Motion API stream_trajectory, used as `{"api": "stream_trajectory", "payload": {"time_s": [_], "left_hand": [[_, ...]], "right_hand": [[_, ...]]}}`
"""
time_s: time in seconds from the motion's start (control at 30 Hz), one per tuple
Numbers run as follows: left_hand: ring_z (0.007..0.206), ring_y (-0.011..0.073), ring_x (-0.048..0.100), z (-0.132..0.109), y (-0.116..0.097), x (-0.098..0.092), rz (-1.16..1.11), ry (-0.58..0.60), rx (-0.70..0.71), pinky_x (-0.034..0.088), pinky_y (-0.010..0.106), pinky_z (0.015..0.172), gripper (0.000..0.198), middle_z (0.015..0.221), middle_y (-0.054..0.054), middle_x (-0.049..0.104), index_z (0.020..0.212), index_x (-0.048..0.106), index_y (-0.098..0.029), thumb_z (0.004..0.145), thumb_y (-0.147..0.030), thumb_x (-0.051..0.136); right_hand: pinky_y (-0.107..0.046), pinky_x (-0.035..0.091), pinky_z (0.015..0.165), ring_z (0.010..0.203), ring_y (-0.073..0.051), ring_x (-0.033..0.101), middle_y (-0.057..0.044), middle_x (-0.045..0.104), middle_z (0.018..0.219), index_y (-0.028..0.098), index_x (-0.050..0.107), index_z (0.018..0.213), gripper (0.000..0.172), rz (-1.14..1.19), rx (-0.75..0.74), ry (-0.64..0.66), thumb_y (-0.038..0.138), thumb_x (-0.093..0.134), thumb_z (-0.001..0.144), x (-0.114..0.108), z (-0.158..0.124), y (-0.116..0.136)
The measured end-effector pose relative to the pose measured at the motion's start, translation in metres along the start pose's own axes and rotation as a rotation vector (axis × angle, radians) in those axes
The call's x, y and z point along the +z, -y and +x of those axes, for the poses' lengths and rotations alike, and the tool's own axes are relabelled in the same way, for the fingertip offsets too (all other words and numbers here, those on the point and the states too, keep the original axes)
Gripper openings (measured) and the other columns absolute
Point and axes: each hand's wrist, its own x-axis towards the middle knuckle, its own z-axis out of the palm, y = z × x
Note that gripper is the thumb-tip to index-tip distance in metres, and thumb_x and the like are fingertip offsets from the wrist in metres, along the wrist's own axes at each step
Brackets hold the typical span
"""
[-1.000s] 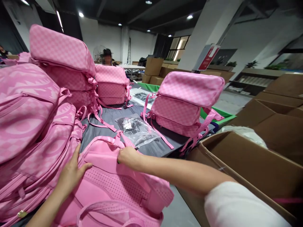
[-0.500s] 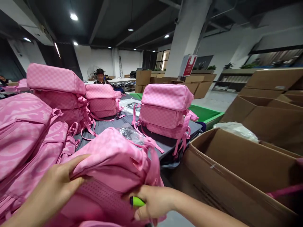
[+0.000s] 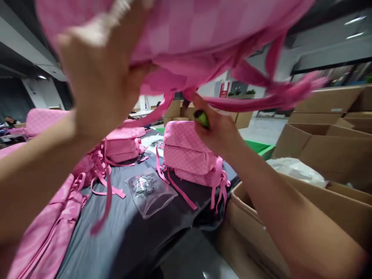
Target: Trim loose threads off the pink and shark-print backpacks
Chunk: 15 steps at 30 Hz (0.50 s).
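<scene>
A pink checkered backpack [image 3: 203, 29] is raised across the top of the view, partly cut off, its straps hanging and blurred by motion. My left hand [image 3: 101, 73] grips its near left side, thumb underneath. Below the bag, my right hand [image 3: 217, 126] is closed around a green tool with a black end [image 3: 202, 119]; its working part is hidden. The fingertips of that hand reach up to the bag's underside, near a strap. Behind the right hand, a stack of pink checkered backpacks [image 3: 186, 155] rests on the dark cloth-covered table [image 3: 113, 217].
A clear plastic bag of small dark pieces [image 3: 149, 190] lies mid-table. More pink backpacks [image 3: 122, 145] sit farther back, others [image 3: 55, 228] at the left. To the right stands an open cardboard box [image 3: 334, 201] with white plastic [image 3: 296, 170] beside it. A green bin [image 3: 258, 148] is behind.
The backpack has been lifted from the table's near side to above eye level. Both hands have risen with it, the green tool still in the right one.
</scene>
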Motion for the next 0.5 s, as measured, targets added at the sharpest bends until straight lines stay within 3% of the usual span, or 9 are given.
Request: {"api": "stream_trajectory", "payload": {"time_s": [0.07, 0.1, 0.13, 0.2, 0.3, 0.37, 0.43, 0.5], "left_hand": [[0.151, 0.0270, 0.024, 0.045, -0.010, 0.044, 0.086, -0.234, 0.179, 0.033, 0.045, 0.113, 0.064, 0.163, 0.000, 0.029, 0.157, 0.025, -0.011, 0.099, -0.038, 0.030], [0.150, 0.0240, 0.027, 0.065, -0.014, 0.071, 0.104, -0.295, 0.229, 0.033, 0.042, 0.115, 0.059, 0.161, 0.002, 0.033, 0.154, 0.032, -0.007, 0.099, -0.027, 0.030], [0.150, 0.0210, 0.030, 0.083, -0.017, 0.102, 0.091, -0.291, 0.234, 0.034, 0.040, 0.116, 0.056, 0.161, 0.003, 0.034, 0.152, 0.035, -0.008, 0.098, -0.019, 0.030], [0.149, 0.0185, 0.034, 0.104, -0.024, 0.170, 0.009, -0.169, 0.159, 0.038, 0.038, 0.117, 0.056, 0.162, 0.002, 0.033, 0.154, 0.033, -0.016, 0.099, -0.012, 0.029], [0.134, 0.0219, 0.054, 0.099, -0.031, 0.275, -0.072, 0.041, 0.126, 0.047, 0.041, 0.111, 0.055, 0.151, 0.011, 0.050, 0.151, 0.041, -0.015, 0.097, -0.006, 0.031], [0.125, 0.0230, 0.061, 0.078, -0.035, 0.329, -0.106, 0.167, 0.154, 0.052, 0.039, 0.104, 0.052, 0.140, 0.014, 0.059, 0.142, 0.051, -0.011, 0.093, -0.001, 0.035], [0.126, 0.0243, 0.061, 0.060, -0.039, 0.361, -0.133, 0.243, 0.172, 0.053, 0.039, 0.102, 0.050, 0.141, 0.017, 0.059, 0.141, 0.052, -0.012, 0.093, -0.004, 0.040], [0.133, 0.0259, 0.054, 0.054, -0.042, 0.372, -0.143, 0.262, 0.178, 0.051, 0.041, 0.104, 0.052, 0.146, 0.017, 0.054, 0.146, 0.046, -0.015, 0.095, -0.012, 0.045]], "right_hand": [[-0.037, 0.056, 0.081, 0.084, -0.021, 0.072, -0.008, 0.074, 0.112, 0.020, 0.050, 0.147, 0.057, 0.057, -0.025, 0.067, 0.017, 0.049, 0.090, 0.008, -0.030, -0.028], [-0.037, 0.057, 0.081, 0.084, -0.021, 0.072, -0.009, 0.074, 0.114, 0.021, 0.053, 0.145, 0.055, 0.106, -0.024, 0.179, 0.020, 0.047, 0.090, 0.014, -0.057, -0.042], [-0.038, 0.057, 0.085, 0.090, -0.022, 0.073, -0.009, 0.074, 0.118, 0.023, 0.057, 0.142, 0.054, 0.150, 0.013, 0.314, 0.020, 0.045, 0.090, 0.021, -0.089, -0.057], [-0.037, 0.053, 0.096, 0.110, -0.024, 0.069, -0.010, 0.070, 0.127, 0.023, 0.063, 0.136, 0.054, 0.223, 0.177, 0.569, 0.019, 0.047, 0.084, 0.038, -0.159, -0.087], [-0.034, 0.056, 0.090, 0.102, -0.025, 0.073, -0.007, 0.076, 0.112, 0.024, 0.066, 0.133, 0.054, 0.223, 0.535, 0.680, 0.025, 0.048, 0.082, 0.062, -0.255, -0.128], [-0.033, 0.056, 0.088, 0.101, -0.026, 0.073, -0.006, 0.077, 0.109, 0.028, 0.070, 0.127, 0.050, 0.258, 0.654, 0.702, 0.029, 0.052, 0.080, 0.072, -0.296, -0.147], [-0.031, 0.057, 0.086, 0.099, -0.026, 0.074, -0.006, 0.078, 0.107, 0.029, 0.071, 0.123, 0.046, 0.332, 0.720, 0.718, 0.035, 0.054, 0.081, 0.079, -0.315, -0.159], [-0.031, 0.057, 0.084, 0.095, -0.026, 0.075, -0.006, 0.078, 0.103, 0.030, 0.072, 0.122, 0.045, 0.374, 0.747, 0.744, 0.041, 0.055, 0.082, 0.086, -0.319, -0.164]]}}
